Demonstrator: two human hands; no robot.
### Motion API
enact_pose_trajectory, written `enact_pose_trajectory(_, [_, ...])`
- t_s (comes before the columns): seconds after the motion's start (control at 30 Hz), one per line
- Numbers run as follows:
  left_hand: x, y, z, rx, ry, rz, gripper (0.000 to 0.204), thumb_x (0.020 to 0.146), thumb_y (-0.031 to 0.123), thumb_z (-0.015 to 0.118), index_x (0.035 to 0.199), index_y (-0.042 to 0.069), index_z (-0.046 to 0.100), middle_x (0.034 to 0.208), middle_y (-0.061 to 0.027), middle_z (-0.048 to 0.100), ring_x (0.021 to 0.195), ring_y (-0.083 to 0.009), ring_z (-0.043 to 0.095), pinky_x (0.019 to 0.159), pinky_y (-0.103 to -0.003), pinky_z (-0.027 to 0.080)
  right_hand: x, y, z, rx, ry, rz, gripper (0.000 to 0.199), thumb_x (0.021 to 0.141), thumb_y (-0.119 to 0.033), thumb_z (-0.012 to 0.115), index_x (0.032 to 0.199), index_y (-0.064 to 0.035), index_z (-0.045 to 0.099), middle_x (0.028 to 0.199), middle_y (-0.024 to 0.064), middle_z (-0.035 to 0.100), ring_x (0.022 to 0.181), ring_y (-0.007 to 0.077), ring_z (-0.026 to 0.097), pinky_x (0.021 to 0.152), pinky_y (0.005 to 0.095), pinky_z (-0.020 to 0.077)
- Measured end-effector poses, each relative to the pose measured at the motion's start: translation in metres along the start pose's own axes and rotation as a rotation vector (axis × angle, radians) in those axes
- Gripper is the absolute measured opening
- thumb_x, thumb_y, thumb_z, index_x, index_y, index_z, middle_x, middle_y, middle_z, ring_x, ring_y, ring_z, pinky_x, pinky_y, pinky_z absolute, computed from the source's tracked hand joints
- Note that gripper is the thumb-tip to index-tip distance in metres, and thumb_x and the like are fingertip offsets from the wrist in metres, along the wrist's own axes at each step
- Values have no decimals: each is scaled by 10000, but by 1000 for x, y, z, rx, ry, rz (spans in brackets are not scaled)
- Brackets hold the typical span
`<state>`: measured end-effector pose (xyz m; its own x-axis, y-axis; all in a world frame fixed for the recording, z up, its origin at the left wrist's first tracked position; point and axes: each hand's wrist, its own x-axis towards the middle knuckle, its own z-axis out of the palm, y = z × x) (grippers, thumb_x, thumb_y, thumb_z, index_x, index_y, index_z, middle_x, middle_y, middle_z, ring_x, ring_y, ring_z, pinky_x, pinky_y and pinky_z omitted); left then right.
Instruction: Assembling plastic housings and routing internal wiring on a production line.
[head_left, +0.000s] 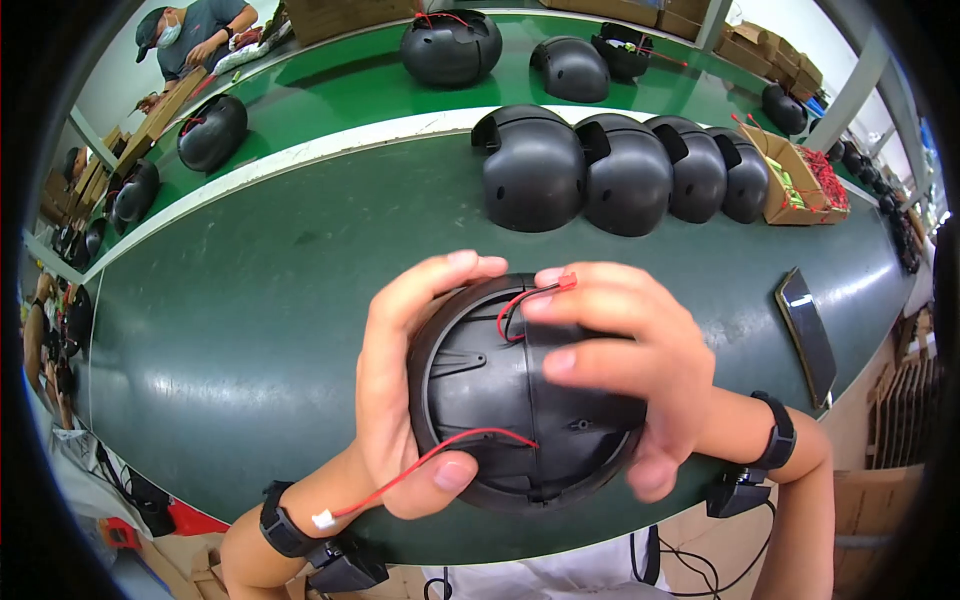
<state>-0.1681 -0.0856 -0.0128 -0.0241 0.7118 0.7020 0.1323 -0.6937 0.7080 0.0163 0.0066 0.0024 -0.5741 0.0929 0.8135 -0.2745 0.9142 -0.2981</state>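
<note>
Between my two hands, above the green tabletop near its front edge, a round black plastic shell (482, 400) shows its hollow inside. My left hand (390, 370) wraps its left rim, thumb at the lower edge and fingers over the far side. From the right, my right hand (640, 350) grips the shell with its fingers reaching across the inside and the thumb low at the rim. A red and black wire with a red plug (566, 283) comes out by my right fingertips. Another red wire (410, 470) runs over my left thumb to a white plug (323, 519).
Several black shells (535, 170) stand in a row beyond my hands. A cardboard box (795, 185) of red-wired parts sits beside them, and a phone (806, 335) lies at the right. More shells (450, 50) rest on the green conveyor (330, 110). A masked person (195, 45) works at the far left.
</note>
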Motion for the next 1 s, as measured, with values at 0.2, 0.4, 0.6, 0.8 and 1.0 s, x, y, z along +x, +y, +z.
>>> enact_pose_trajectory(0.2, [4,13,0,-385,67,-403,914,792,599,543,1369,-66,300,1356,-227,436,1235,-279,478,1047,-381,357,1,-8,14,-47,46,-7,590,738,-490,563,1077,-12,631,1177,250,586,1037,420,593,878,519,455])
enact_pose_trajectory(0.4, [2,4,-9,-417,0,-363,752,824,478,490,1326,-72,379,1328,-216,468,1230,-274,480,1052,-373,343,5,-11,13,-136,-44,-159,500,813,-476,508,1038,-50,643,1160,196,624,1046,365,614,908,493,451])
enact_pose_trajectory(0.6, [14,-9,-37,-370,-40,-315,822,863,642,375,1383,8,321,1252,-203,521,1204,-283,490,1054,-409,327,32,-15,16,-255,-387,-180,695,627,-390,728,1264,-159,573,1333,201,505,1233,343,502,987,490,378])
enact_pose_trajectory(0.8, [7,-40,-79,-56,560,-213,600,960,540,234,1216,51,470,1100,-115,562,1066,-212,521,962,-384,383,70,12,44,-347,-508,-145,971,505,-278,851,1353,-65,429,1306,210,484,1276,362,438,1015,484,346])
enact_pose_trajectory(1.0, [11,-55,-83,158,999,-158,421,982,452,291,1121,101,479,1053,-48,480,1024,-174,475,934,-375,366,129,91,86,-575,-494,-84,955,542,-169,814,1368,-13,361,1297,232,479,1252,384,440,1029,456,333])
